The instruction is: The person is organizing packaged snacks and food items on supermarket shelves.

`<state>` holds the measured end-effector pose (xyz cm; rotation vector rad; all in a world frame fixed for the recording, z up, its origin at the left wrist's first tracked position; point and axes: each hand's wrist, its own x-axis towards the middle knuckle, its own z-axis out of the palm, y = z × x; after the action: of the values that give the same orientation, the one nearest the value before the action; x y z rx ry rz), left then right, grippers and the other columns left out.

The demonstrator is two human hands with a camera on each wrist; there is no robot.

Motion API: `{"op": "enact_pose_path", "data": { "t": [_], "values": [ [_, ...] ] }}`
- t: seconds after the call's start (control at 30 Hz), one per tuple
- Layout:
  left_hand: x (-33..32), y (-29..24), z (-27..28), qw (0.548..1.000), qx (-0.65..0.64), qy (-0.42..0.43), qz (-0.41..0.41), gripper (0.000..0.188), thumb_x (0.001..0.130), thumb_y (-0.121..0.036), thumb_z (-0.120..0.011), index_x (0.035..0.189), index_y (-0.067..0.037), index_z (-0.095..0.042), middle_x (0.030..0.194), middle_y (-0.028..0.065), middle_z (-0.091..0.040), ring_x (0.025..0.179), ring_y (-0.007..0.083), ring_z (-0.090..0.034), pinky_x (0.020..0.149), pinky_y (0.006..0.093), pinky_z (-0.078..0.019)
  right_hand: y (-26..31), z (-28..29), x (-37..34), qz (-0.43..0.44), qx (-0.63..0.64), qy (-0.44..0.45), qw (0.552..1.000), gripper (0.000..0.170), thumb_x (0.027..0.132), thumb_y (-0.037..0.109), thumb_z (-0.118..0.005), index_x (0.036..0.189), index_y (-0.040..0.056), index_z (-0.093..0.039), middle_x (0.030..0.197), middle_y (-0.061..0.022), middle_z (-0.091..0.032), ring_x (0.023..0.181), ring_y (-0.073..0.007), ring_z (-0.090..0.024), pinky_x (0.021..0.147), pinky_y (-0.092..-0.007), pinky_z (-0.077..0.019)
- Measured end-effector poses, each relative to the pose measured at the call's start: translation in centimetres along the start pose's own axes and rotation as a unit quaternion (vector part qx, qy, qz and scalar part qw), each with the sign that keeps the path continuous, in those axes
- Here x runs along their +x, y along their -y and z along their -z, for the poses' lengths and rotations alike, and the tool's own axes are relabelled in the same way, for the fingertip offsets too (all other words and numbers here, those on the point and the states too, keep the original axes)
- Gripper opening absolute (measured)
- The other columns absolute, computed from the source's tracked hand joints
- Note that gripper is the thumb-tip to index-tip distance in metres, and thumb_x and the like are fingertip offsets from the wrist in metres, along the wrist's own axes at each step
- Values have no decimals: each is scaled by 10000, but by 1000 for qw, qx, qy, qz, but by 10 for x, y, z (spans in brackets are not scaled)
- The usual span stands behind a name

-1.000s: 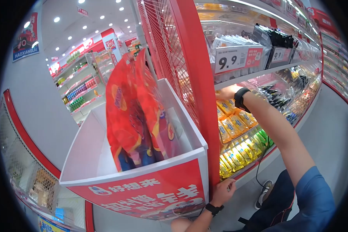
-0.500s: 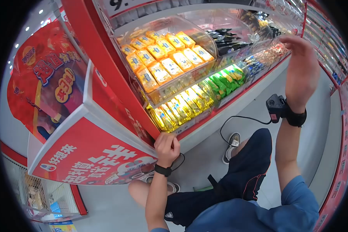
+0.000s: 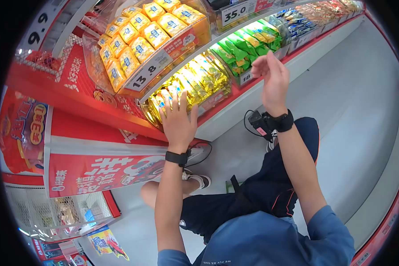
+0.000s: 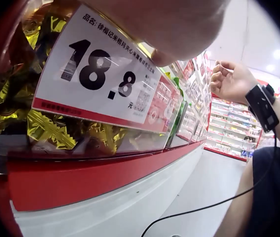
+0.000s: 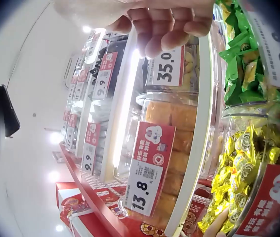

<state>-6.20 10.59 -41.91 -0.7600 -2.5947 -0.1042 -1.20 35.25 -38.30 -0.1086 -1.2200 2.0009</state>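
Spread fingers of my left hand [image 3: 179, 128] reach over the near edge of a bin of gold-wrapped snacks [image 3: 199, 82], overlapping the packets at its left end. In the right wrist view, a left fingertip [image 5: 218, 226] shows right at the gold wrappers [image 5: 238, 170]. My right hand [image 3: 274, 84] is raised in front of the green snack packets [image 3: 248, 46], its fingers loosely bent with nothing in them. Above the gold snacks sits a clear bin of orange-yellow packets [image 3: 142, 46]. A price tag [image 4: 98, 71] reading 18.8 fronts the gold snacks in the left wrist view.
A red and white cardboard display box [image 3: 102, 175] stands left of the shelf, with a red bag [image 3: 24, 133] in it. A red shelf post [image 3: 84, 104] lies between box and bins. A cable [image 4: 204, 205] hangs from the right wrist camera. Grey floor [image 3: 341, 111] runs along the shelf.
The right hand came out of the shelf, swung right, then moved back left before the green packets. The left hand went from loosely curled at the shelf corner to spread over the gold snacks.
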Motion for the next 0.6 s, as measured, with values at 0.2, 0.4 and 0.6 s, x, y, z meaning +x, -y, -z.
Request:
{"op": "enact_pose_path", "data": {
  "t": [0.2, 0.4, 0.6],
  "values": [
    [2, -4, 0, 999, 20, -30, -8, 503, 916, -389, -498, 1341, -120, -474, 1269, 140, -532, 1241, 365, -431, 1029, 509, -315, -4, 23, 8, -43, -4, -22, 999, 396, 984, 308, -468, 780, 11, -632, 670, -31, -600, 590, -85, -534, 554, -218, -409],
    [1, -2, -3, 1000, -4, -26, -10, 500, 920, -389, -496, 1343, -122, -473, 1245, 144, -547, 1207, 362, -457, 1025, 503, -325, -7, 22, 14, -34, 27, -33, 999, 387, 970, 304, -488, 773, 7, -638, 664, -37, -608, 593, -97, -558, 547, -225, -418],
    [0, -3, -3, 1000, -21, -17, 1, 498, 926, -395, -491, 1354, -142, -463, 1233, 157, -546, 1207, 371, -459, 1045, 519, -303, 3, 36, 15, -10, 48, -43, 998, 366, 971, 279, -474, 788, 4, -632, 666, -44, -603, 589, -106, -544, 544, -242, -409]
  ]
}}
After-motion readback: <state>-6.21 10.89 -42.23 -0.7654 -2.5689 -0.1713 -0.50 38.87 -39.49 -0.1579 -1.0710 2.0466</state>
